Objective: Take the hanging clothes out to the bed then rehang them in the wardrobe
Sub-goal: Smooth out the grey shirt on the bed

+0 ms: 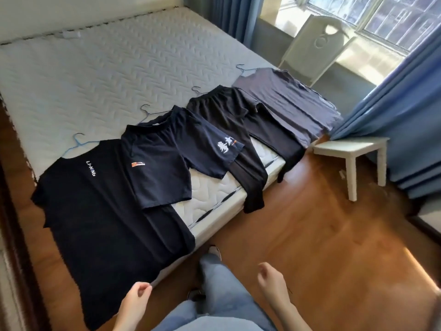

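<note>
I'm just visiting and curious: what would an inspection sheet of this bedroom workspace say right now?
Surface: quilted mattress, with clothes laid along its near edge.
Job's things: black T-shirt, navy shorts, black trousers and grey garment lie in a row, each on a wire hanger; hems and legs hang over the edge.
Clutter: nothing seen.
Hands: left hand pinches the black T-shirt's hem; right hand is loosely curled, holding nothing.
Cables: nothing seen.
Surroundings: white stool and white chair near the grey garment, blue curtains, sunlit window, wooden floor; wardrobe not in view.
</note>
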